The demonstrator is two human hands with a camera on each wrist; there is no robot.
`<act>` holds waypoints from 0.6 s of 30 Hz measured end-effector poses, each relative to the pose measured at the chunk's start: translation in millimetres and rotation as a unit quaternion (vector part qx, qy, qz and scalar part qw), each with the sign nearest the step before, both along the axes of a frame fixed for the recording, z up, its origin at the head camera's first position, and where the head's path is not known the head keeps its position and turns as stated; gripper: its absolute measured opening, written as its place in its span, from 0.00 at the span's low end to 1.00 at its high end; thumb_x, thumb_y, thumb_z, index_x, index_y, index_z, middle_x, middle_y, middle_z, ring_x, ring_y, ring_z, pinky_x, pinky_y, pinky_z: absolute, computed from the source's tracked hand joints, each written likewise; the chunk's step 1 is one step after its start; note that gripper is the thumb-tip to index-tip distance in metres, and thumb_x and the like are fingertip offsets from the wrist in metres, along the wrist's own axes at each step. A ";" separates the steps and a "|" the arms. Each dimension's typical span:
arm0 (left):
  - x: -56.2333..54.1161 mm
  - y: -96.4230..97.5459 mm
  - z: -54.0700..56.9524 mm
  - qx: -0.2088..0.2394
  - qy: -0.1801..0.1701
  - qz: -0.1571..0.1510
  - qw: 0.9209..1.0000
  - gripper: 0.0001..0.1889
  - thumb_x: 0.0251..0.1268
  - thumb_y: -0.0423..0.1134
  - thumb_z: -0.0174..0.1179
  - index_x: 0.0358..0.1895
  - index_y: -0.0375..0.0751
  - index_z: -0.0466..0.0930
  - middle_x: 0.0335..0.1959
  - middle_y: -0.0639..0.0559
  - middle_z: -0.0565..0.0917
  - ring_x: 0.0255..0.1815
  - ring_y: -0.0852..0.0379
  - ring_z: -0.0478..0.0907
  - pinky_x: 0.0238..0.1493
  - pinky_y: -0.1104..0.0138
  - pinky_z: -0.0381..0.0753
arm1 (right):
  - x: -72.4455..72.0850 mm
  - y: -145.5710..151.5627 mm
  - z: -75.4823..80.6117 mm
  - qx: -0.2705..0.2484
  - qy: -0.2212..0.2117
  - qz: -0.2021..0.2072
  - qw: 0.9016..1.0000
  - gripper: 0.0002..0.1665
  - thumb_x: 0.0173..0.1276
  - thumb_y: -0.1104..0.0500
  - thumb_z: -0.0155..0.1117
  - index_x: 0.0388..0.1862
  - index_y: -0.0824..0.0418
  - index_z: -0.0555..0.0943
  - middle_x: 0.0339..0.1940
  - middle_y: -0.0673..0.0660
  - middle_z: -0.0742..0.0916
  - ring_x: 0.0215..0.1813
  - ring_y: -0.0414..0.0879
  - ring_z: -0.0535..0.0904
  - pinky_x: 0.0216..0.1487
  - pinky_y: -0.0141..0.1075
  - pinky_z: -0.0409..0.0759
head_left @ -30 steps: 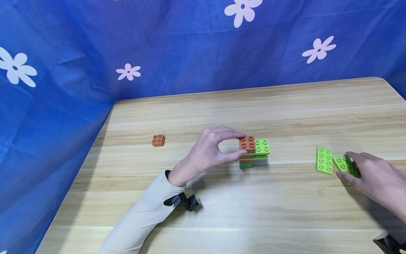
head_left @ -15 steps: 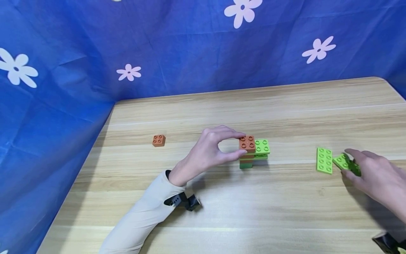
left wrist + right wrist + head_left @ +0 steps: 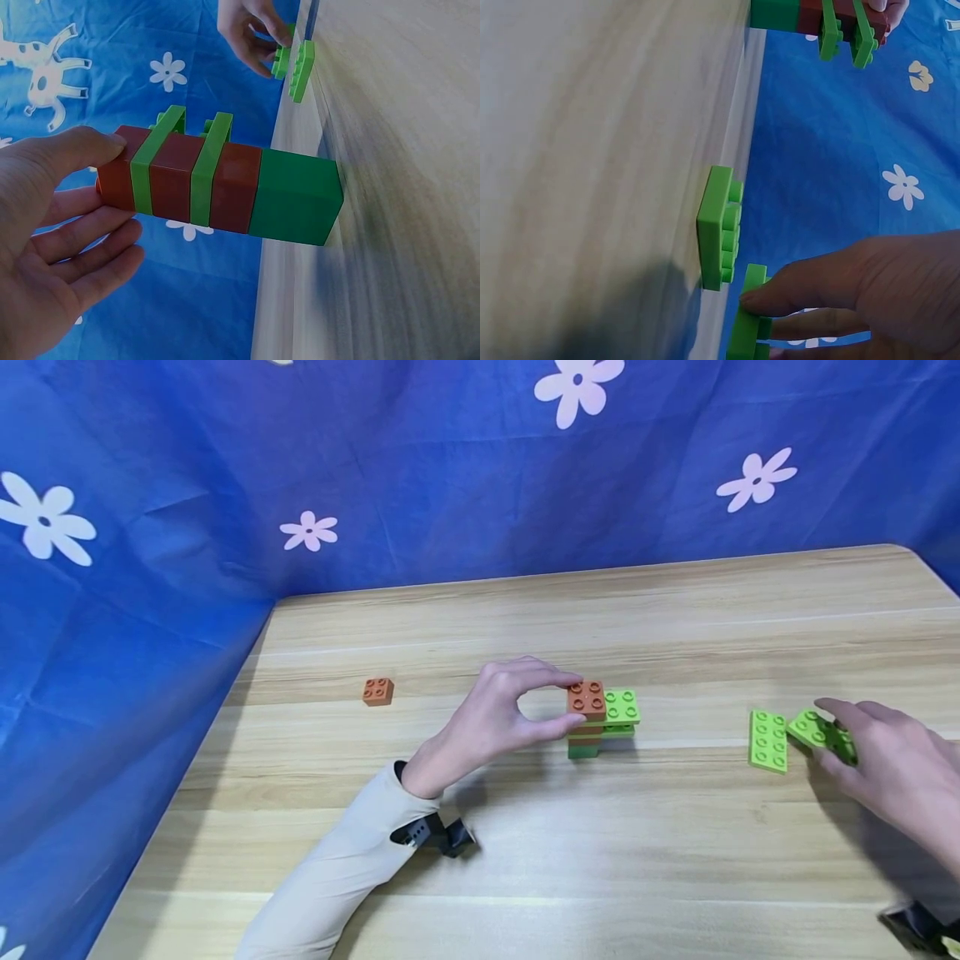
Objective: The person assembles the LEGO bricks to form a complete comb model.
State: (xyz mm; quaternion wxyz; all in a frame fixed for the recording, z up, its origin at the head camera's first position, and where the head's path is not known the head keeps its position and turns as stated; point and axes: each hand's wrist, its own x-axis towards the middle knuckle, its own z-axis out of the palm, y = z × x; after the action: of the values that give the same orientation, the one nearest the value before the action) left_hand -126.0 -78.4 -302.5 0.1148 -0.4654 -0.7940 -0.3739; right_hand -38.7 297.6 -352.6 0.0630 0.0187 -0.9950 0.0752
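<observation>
My left hand [image 3: 498, 710] pinches the top reddish-brown brick [image 3: 586, 699] of an upright stack between thumb and index finger. Below that brick, light green plates [image 3: 210, 169] alternate with brown bricks and stick out to the right. A dark green brick [image 3: 296, 199] forms the base on the table. Off to the right, my right hand [image 3: 900, 760] grips a studded light green plate [image 3: 808, 727], its thumb on the near side in the right wrist view. The far end of this plate is partly hidden by the hand. Just left of it lies a second light green plate [image 3: 768, 739], studs up.
A single brown brick [image 3: 378, 692] sits on the left part of the wooden table [image 3: 675, 860]. Behind and to the left hangs a blue cloth [image 3: 450, 485] with white flowers. Each wrist carries a small black camera.
My right hand has shifted slightly, its thumb and fingertips closing in on the light green plate, which has moved a little away from me. The left hand and the stack hold still.
</observation>
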 end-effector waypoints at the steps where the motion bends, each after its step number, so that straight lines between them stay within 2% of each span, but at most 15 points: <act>1: -0.1 0.0 -0.1 -0.001 -0.001 0.000 1.000 0.18 0.52 0.37 0.72 0.46 0.32 0.84 0.40 0.43 0.87 0.43 0.53 0.84 0.50 0.74 0.79 | -0.4 -0.1 0.9 -0.001 0.002 0.001 1.000 0.35 0.48 0.66 0.72 0.55 0.75 0.71 0.46 0.79 0.77 0.44 0.75 0.74 0.36 0.68 0.72; 8: 0.5 -0.1 -0.2 -0.004 -0.011 0.001 1.000 0.18 0.52 0.38 0.72 0.46 0.32 0.84 0.41 0.43 0.87 0.44 0.53 0.84 0.51 0.74 0.79 | -2.4 -1.4 4.4 -0.009 0.017 0.012 1.000 0.33 0.48 0.66 0.72 0.55 0.73 0.72 0.47 0.77 0.77 0.47 0.74 0.73 0.36 0.69 0.71; 18: 1.2 -0.1 0.3 -0.005 -0.011 0.004 1.000 0.18 0.52 0.38 0.72 0.46 0.32 0.84 0.40 0.44 0.87 0.43 0.54 0.84 0.50 0.75 0.79 | -5.7 -10.0 13.0 -0.003 0.037 0.035 0.999 0.34 0.48 0.65 0.74 0.55 0.71 0.73 0.45 0.75 0.78 0.45 0.73 0.75 0.35 0.69 0.72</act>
State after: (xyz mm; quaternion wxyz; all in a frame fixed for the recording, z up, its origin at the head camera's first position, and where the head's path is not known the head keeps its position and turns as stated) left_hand -124.8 -78.6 -302.2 0.1054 -0.4582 -0.7990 -0.3749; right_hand -44.4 287.6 -339.6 0.0973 0.0560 -0.9905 0.0793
